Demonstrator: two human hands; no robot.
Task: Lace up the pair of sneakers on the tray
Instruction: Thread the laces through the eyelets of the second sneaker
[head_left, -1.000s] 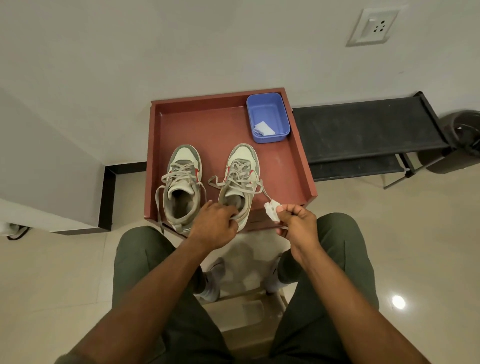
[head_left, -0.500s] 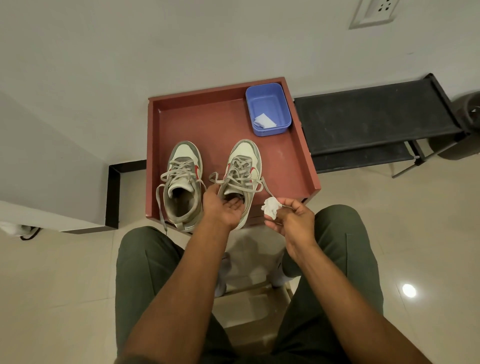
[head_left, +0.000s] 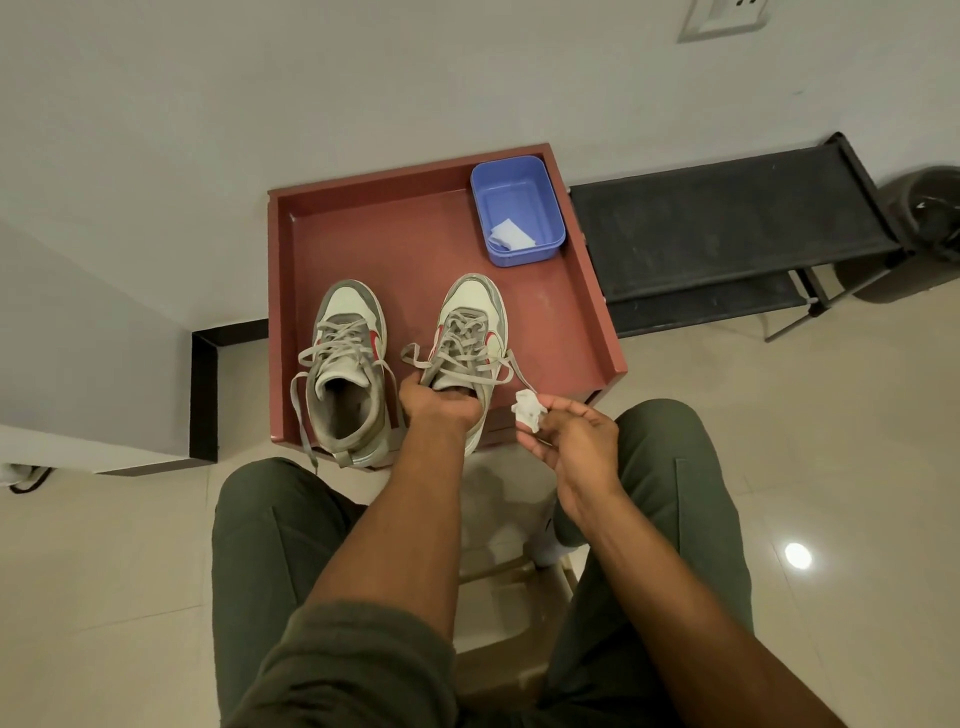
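two sneakers sit side by side on the near half of the red tray, toes pointing away from the person. right sneaker is the one being worked: laces crossed up through most eyelets, one free lace end running off its right side toward the right hand. left sneaker has laces threaded but slack, w/ a long loose end hanging over the tray's near edge.

left hand is closed round the right sneaker's collar at the heel, fingers tucked into the opening, steadying it. right hand is half curled, thumb and fingertips pinching a small crumpled white scrap just off the tray's near right corner; whether the lace tip is also in that pinch i can't tell.

step looks like finishing the top eyelets on the right shoe. next move prob needs the scrap dropped, maybe into the blue tub at the tray's far right corner, which already holds a white bit, then a clean pinch on the lace tip and a pull to take up slack while the left hand braces the shoe. left sneaker needs tightening after.
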